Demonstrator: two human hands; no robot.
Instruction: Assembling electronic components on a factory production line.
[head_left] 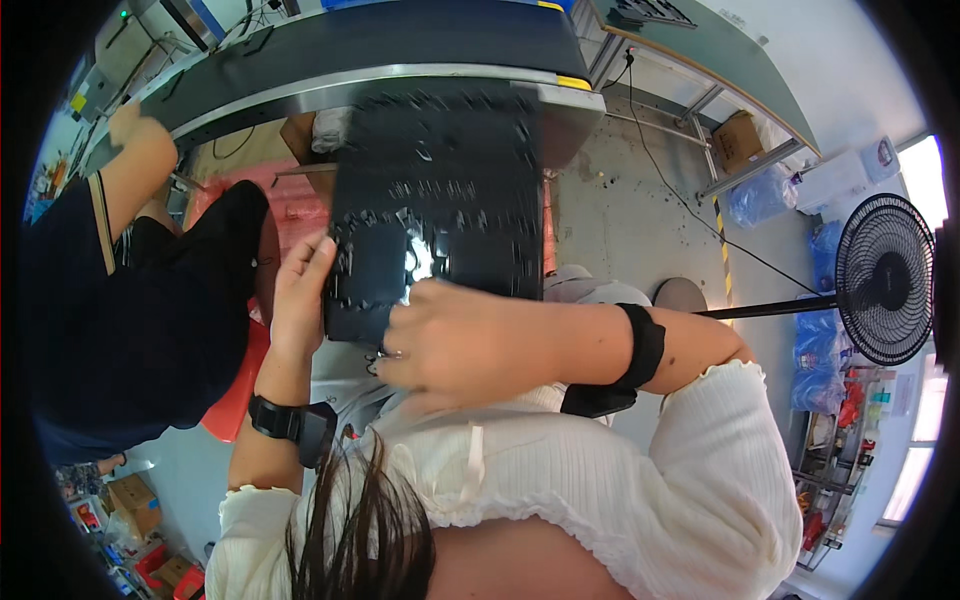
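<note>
The left hand point(300, 300) clamps a black tray point(450, 160); whether the blurred right hand point(440, 340) pinches anything, I cannot tell. A conveyor belt point(380, 38) lies beyond; marking on the fan point(890, 280) is illegible.

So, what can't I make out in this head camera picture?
All in the head view:
Black panel: underside hidden by its own face; small shapes on that face blurred.
Left hand: some fingertips hidden by the panel.
Right hand: blurred; its back hides whatever the fingertips touch.
Co-worker: head cut off by the fisheye rim.
</note>
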